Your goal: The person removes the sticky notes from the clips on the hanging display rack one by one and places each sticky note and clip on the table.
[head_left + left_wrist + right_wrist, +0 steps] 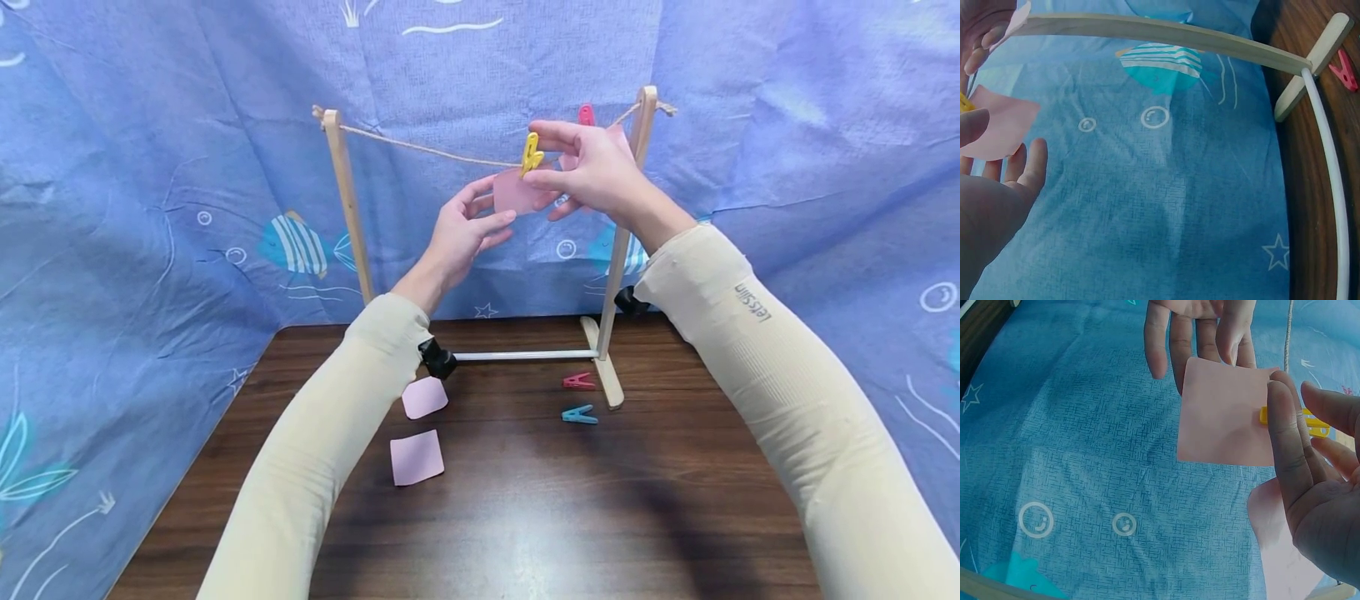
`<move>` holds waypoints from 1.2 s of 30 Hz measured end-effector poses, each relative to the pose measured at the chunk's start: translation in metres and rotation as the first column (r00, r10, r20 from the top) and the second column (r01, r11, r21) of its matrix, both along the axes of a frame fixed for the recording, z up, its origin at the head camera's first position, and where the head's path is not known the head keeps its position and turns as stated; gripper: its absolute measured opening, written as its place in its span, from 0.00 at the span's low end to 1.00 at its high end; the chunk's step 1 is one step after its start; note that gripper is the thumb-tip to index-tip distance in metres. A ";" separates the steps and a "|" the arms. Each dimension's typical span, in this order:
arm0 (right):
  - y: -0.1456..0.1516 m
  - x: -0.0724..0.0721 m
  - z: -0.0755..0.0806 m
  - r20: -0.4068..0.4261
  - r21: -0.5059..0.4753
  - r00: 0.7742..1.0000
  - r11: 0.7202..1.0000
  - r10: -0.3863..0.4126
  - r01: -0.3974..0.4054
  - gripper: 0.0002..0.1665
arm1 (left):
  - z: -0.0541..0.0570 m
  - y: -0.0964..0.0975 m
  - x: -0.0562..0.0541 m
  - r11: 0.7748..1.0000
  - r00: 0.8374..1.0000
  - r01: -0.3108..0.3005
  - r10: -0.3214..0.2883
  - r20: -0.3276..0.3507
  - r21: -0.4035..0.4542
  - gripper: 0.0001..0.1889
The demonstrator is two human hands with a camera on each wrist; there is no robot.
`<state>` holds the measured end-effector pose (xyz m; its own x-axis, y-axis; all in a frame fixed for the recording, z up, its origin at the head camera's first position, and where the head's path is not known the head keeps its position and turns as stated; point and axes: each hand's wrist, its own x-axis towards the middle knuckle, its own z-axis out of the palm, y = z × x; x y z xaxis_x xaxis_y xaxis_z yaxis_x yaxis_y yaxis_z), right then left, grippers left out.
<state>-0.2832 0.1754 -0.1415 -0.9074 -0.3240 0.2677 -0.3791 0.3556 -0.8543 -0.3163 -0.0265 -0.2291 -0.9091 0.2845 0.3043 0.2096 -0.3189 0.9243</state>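
Observation:
My left hand [463,221] holds a pink paper square [512,193] at its edge, with fingers behind it. A yellow clothespin [531,155] sits at the paper's top edge, by the rope. Around that clothespin my right hand [600,162] is spread, index fingertip near its upper end and thumb near its lower end. In the right wrist view the handles of the yellow clothespin [1319,430] show between the fingers. Another pink paper [1279,531] hangs beside it, and a red clothespin [587,114] shows above the right hand, which partly hides that paper.
The rope [427,150] runs between two wooden posts [348,200], joined low down by a white bar [525,356]. On the brown table [510,517] lie a red clothespin [578,381], a blue clothespin [580,415] and two pink papers [417,457]. A blue curtain [187,150] hangs behind.

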 end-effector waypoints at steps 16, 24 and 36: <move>0.001 0.000 0.002 -0.035 0.019 0.999 0.999 -0.027 0.027 0.40 | 0.006 0.005 0.001 0.998 0.999 0.002 -0.005 0.049 0.059 0.25; -0.002 0.002 0.001 -0.068 -0.001 0.998 1.000 -0.017 0.017 0.38 | 0.007 0.011 -0.001 0.999 0.999 -0.011 0.010 0.045 0.031 0.22; -0.001 0.004 0.006 -0.094 0.078 0.995 0.996 -0.038 0.046 0.32 | 0.006 0.011 0.000 0.999 0.999 -0.026 0.025 0.039 0.022 0.21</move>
<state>-0.2792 0.1746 -0.1360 -0.8933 -0.3098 0.3256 -0.4382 0.4386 -0.7846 -0.3166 -0.0150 -0.2226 -0.9273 0.2545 0.2744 0.1818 -0.3345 0.9247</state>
